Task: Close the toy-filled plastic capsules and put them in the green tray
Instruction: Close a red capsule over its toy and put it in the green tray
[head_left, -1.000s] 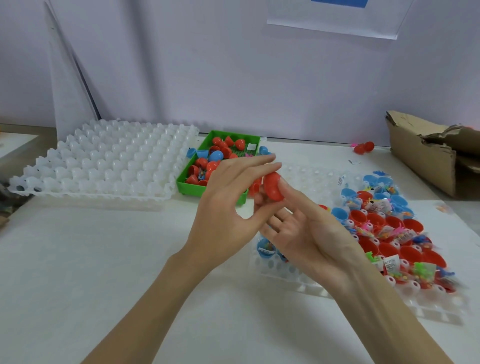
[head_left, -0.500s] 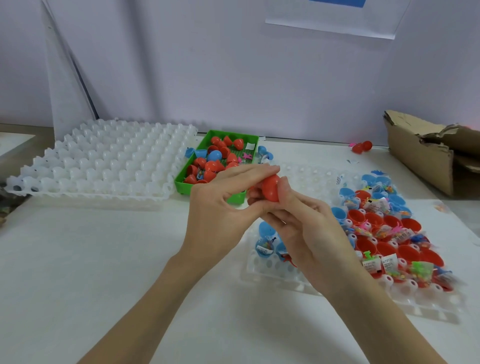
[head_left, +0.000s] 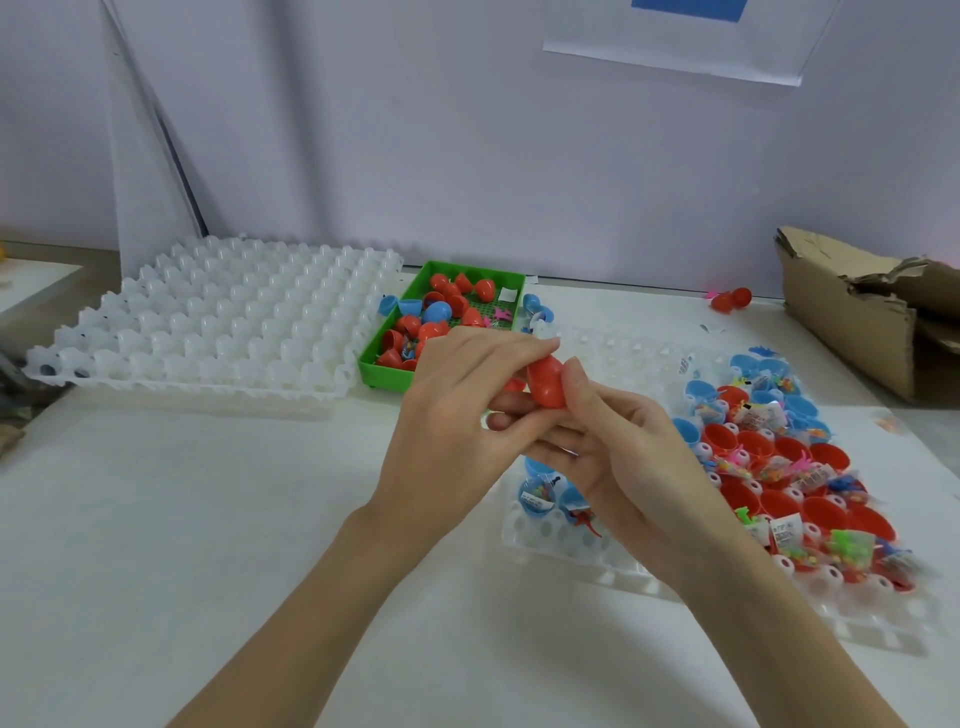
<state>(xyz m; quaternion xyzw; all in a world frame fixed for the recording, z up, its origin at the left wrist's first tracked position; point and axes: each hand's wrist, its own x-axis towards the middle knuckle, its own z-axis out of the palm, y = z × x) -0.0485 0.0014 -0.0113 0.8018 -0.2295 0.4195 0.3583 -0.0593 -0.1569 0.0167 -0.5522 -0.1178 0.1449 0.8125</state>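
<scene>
Both hands' grip (head_left: 540, 410) has closed tighter on red capsule (head_left: 546, 382), short of green tray (head_left: 387, 375).

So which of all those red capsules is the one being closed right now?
Start at the green tray at the back of the white table. Just in front of its near right corner, the left hand and right hand meet. The red capsule pinched between them is the only one lifted off the table.

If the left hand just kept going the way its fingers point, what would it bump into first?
The left hand points right and away, already pinching the red capsule that the right hand also holds. Past those, it would probably meet the clear tray; depth is hard to judge.
</scene>
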